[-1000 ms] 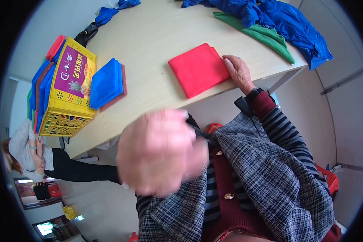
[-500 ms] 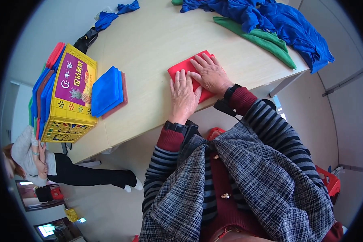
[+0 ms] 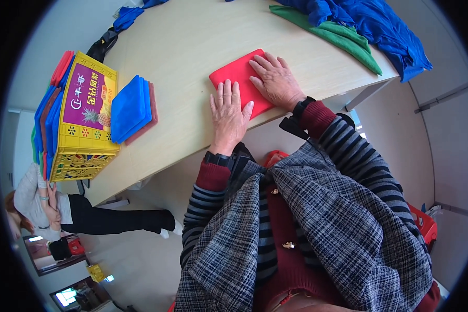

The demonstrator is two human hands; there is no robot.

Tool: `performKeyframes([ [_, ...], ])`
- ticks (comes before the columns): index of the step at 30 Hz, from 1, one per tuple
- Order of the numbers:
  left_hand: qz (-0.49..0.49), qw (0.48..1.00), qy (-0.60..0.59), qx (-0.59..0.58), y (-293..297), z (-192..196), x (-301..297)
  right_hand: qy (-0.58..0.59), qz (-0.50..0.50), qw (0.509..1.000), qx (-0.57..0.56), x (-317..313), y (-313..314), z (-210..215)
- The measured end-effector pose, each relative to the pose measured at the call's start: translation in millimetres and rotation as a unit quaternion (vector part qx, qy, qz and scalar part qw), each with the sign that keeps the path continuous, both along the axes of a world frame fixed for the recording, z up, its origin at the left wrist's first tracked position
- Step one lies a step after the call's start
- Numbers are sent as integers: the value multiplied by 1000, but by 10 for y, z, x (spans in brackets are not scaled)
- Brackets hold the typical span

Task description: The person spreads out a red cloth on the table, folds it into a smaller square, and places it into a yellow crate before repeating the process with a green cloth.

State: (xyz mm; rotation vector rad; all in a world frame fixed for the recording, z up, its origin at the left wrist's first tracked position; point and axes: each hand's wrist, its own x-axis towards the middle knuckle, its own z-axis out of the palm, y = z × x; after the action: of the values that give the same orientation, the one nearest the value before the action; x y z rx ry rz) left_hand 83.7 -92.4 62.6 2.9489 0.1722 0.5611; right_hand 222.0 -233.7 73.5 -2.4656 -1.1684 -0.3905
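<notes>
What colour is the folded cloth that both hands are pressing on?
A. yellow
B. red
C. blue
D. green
B: the left hand and the right hand both lie flat on a folded red cloth on the table; the blue folded cloths sit apart, beside the yellow crate.

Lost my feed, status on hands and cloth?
Left hand flat, fingertips on red cloth. Right hand flat on it. Cloth folded at table edge. Nothing in the way.
</notes>
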Motion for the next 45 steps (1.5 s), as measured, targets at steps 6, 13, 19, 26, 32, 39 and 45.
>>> performKeyframes([
  [6, -5, 999, 3, -32, 9, -54, -162, -36, 16, 999, -12, -275, 122, 147],
  [13, -4, 999, 19, -25, -43, -39, -106, 30, 83, 996, 7, -277, 269, -33],
  [19, 6, 999, -8, -30, 66, 10, -216, 19, 55, 998, 1, -136, 253, 22],
  [26, 6, 997, -68, -33, -11, -69, -304, -1, 18, 1000, -13, -14, 93, -110],
  [32, 19, 996, -51, -70, 37, -95, -379, 7, 7, 998, -57, 61, 83, -203],
  [39, 21, 996, -60, -57, 14, -118, -342, -69, 77, 993, -50, -5, 268, -62],
  [45, 16, 996, -63, -53, -24, -113, -347, -18, 76, 994, -72, -87, 290, -51],
])
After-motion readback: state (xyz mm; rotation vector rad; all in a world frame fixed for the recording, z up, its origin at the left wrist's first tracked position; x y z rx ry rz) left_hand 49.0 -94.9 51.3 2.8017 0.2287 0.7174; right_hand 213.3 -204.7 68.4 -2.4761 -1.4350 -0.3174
